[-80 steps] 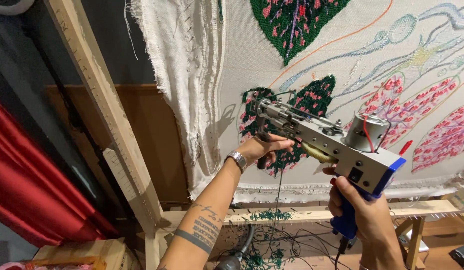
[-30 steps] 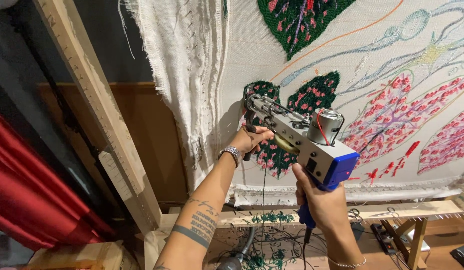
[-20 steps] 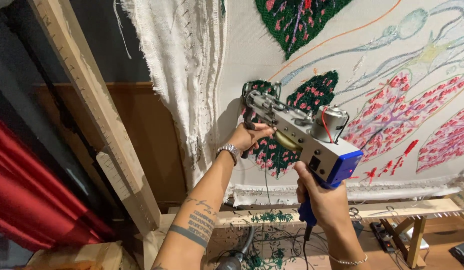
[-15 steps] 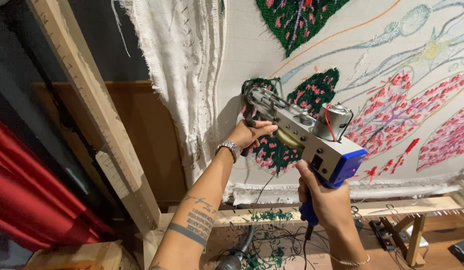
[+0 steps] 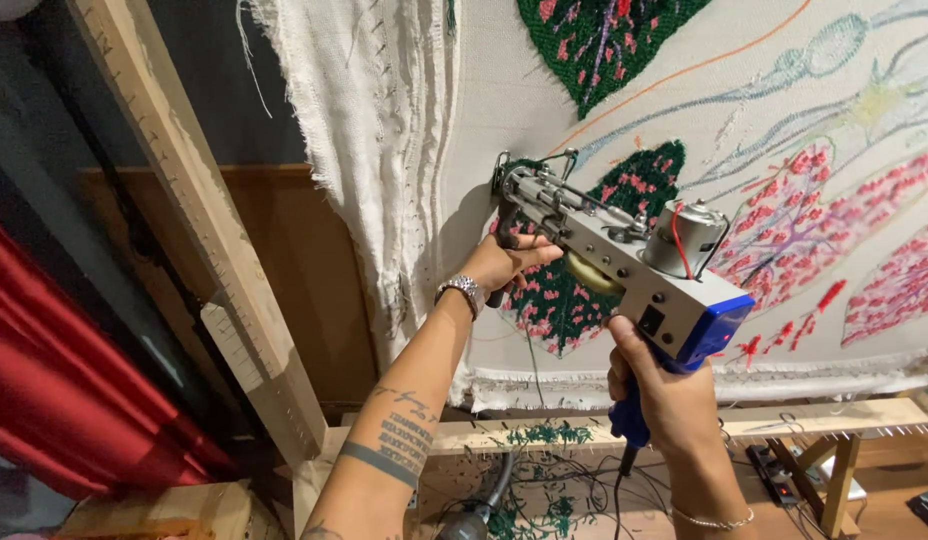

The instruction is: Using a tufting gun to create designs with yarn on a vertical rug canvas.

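Observation:
A grey and blue tufting gun (image 5: 624,260) points its needle end at the stretched white cloth (image 5: 524,110), at the upper left edge of a dark green leaf patch with pink flecks (image 5: 574,290). My left hand (image 5: 504,265) grips the gun's black front handle, a metal watch on its wrist. My right hand (image 5: 659,395) is closed round the blue rear grip below the gun's body. A small round motor with a red wire sits on top of the gun.
A slanted wooden frame beam (image 5: 184,220) stands at left, with red fabric (image 5: 74,400) behind it. Frayed loose cloth (image 5: 364,150) hangs beside the beam. The frame's bottom rail (image 5: 544,435) carries green yarn scraps, and cables lie on the floor (image 5: 554,495).
The gun has moved left and up along the green patch, its needle end now at the patch's upper left edge. Both hands have kept their grip.

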